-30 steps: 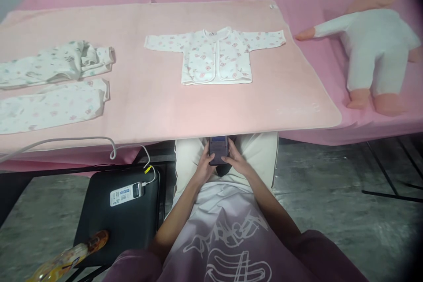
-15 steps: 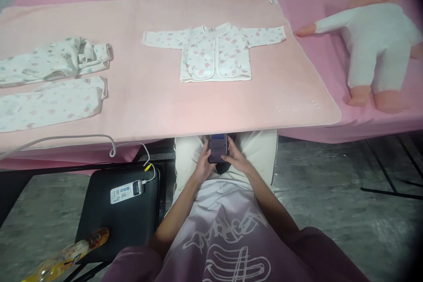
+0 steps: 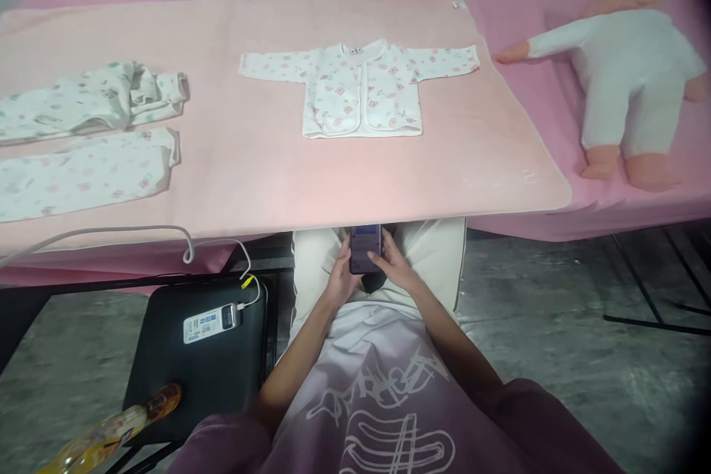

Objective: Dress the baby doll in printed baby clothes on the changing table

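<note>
In my lap, just below the table's front edge, a dark smartphone [image 3: 365, 246] is held upright with its screen lit. My left hand [image 3: 341, 275] is closed round its left side. My right hand [image 3: 398, 265] grips the right side, its thumb over the lower part of the screen. The top of the phone is close to the table edge. Beyond it, a white baby jacket [image 3: 364, 96] with a small coloured print lies flat, sleeves spread out. Two more printed baby garments [image 3: 83, 170] lie at the left, the rear one rumpled.
A pale pink mat [image 3: 233, 163] covers much of the pink-clothed table. A baby doll [image 3: 627, 81] in white lies at the right. Left of me, a black stool [image 3: 194, 385] carries a white power bank [image 3: 207, 324] with a cable [image 3: 138, 229] and a bottle [image 3: 111, 435].
My right thumb has shifted slightly up and left over the phone screen. Both hands keep their hold; the garments and doll lie as before.
</note>
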